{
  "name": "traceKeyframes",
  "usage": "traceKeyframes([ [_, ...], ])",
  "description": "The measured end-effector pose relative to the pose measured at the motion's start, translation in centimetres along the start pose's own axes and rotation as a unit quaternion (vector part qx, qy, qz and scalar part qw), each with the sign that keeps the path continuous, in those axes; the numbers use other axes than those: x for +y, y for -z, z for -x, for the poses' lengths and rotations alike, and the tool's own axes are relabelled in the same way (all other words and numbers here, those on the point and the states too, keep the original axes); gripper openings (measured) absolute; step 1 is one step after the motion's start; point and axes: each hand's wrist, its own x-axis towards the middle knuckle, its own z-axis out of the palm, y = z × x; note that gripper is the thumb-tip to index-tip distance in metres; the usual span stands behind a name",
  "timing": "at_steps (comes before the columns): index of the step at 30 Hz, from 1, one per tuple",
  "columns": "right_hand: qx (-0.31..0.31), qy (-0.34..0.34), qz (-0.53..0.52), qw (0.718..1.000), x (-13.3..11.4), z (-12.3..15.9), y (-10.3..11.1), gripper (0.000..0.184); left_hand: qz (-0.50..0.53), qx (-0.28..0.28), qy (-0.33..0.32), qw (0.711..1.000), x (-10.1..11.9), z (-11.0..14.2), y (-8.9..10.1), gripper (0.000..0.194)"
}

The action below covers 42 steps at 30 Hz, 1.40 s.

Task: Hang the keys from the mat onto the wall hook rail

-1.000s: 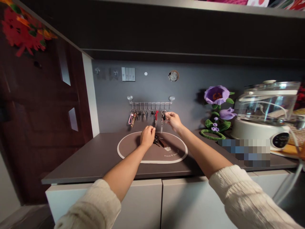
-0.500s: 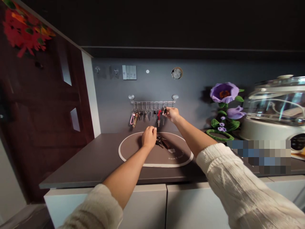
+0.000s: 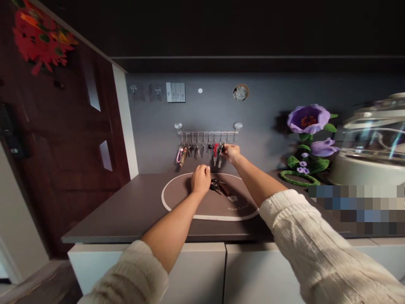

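My right hand (image 3: pixel 232 153) is closed on a bunch of keys (image 3: pixel 220 161) at the right part of the hook rail (image 3: pixel 209 133). The ring of that bunch is up against one of the rail's hooks; whether it hangs freely I cannot tell. More key bunches hang to the left, among them one with a red strap (image 3: pixel 215 149) and one with a pink loop (image 3: pixel 179 156). My left hand (image 3: pixel 201 178) is held curled above the oval mat (image 3: pixel 180 202); its fingertips are hidden. Right beside it on the mat lies another bunch of keys with a dark brown fob (image 3: pixel 225 189).
Purple artificial flowers (image 3: pixel 308 120) and a white appliance with a clear top (image 3: pixel 373 143) stand on the right of the counter (image 3: pixel 110 215). A dark overhead cabinet (image 3: pixel 221 33) juts out above. On the left is a dark red door (image 3: pixel 72 169).
The whole view has shifted slightly, with the scene sliding to the right. My right hand stays on the keys at the rail, and my left hand stays curled over the mat.
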Motion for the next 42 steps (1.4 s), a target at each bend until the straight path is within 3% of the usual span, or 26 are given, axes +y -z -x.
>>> traceKeyframes([
  [8,-0.003,0.038,0.03,0.999,0.8,0.0,0.6,0.011,0.002,-0.002,0.016,1.0,-0.3,-0.2,0.1,0.025],
  [14,0.031,0.066,0.107,0.992,1.1,2.2,1.7,0.008,0.021,-0.035,0.021,0.999,-0.9,-0.4,0.2,0.021],
  [25,-0.13,0.056,0.198,0.97,3.8,9.0,4.7,0.004,0.034,-0.117,0.001,0.993,-1.6,-0.2,0.3,0.015],
  [30,-0.195,0.057,0.256,0.945,5.0,9.2,6.2,0.009,0.019,-0.159,-0.026,0.987,-1.4,0.1,0.1,0.015],
  [42,-0.216,0.037,0.277,0.936,5.2,8.5,6.3,0.009,-0.02,-0.242,-0.034,0.97,-1.1,0.0,-0.1,0.019],
])
